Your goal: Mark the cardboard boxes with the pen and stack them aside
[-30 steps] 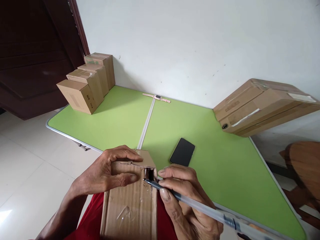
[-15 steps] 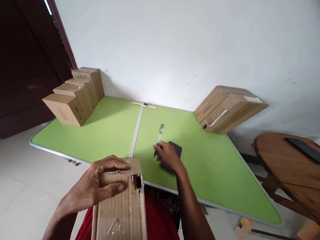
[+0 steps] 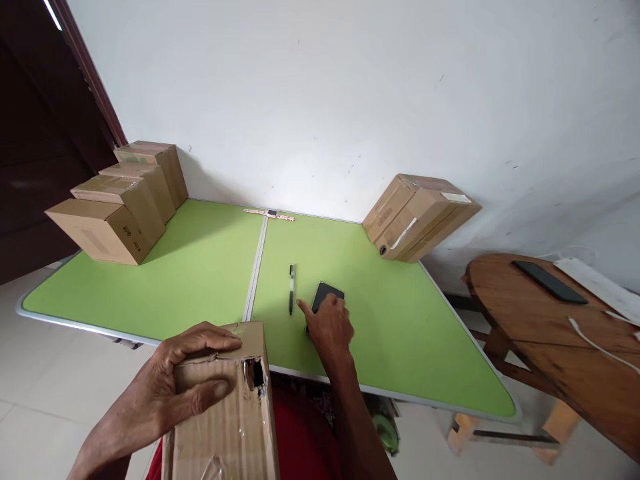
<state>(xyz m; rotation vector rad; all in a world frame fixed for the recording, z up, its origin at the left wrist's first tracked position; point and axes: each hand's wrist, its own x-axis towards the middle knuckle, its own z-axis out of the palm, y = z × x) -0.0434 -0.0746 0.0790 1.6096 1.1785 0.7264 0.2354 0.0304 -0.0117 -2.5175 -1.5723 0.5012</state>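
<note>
A worn brown cardboard box (image 3: 225, 413) with a torn hole at its upper right corner stands in front of me. My left hand (image 3: 195, 373) grips its top left, fingers over the top edge and thumb on the near face. My right hand (image 3: 330, 323) is over a dark, flat phone-like rectangle (image 3: 327, 291) on the green table. Its thumb points out to the left, apart from the curled fingers, whose tips are partly hidden. A black-and-clear pen (image 3: 291, 290) lies on the table just left of that hand.
Several cardboard boxes (image 3: 117, 230) stand in a row at the back left of the green table (image 3: 210, 267). More boxes (image 3: 415, 220) lean at the back right. A pink-strapped watch (image 3: 271, 213) lies by the wall. On the right, a wooden table (image 3: 525, 313) holds a black phone (image 3: 549, 281).
My right hand has let go of the pen, which now lies on the table, and has moved over the dark rectangle. The left hand still holds the box. The view has turned right.
</note>
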